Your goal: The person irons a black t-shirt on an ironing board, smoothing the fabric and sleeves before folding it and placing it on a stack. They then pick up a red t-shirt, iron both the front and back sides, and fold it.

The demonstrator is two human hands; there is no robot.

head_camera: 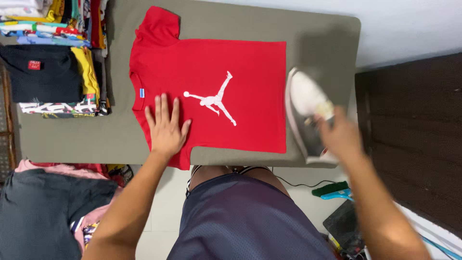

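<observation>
A red T-shirt (pixel 240 62) with a white figure print lies flat on a grey-green ironing table (pixel 317 43), collar to the left. My left hand (pixel 166 126) rests palm down, fingers spread, on the shirt's lower chest beside the near sleeve. My right hand (pixel 339 135) grips the handle of a white and grey clothes iron (pixel 305 108), blurred by motion, at the table's right end just past the shirt's hem.
Stacks of folded clothes (pixel 53 58) fill the table's left end. A heap of loose garments (pixel 48 202) sits low on the left. A cord (pixel 303 184) runs under the table. A dark wooden surface (pixel 414 135) stands to the right, with a green brush (pixel 332 188) below.
</observation>
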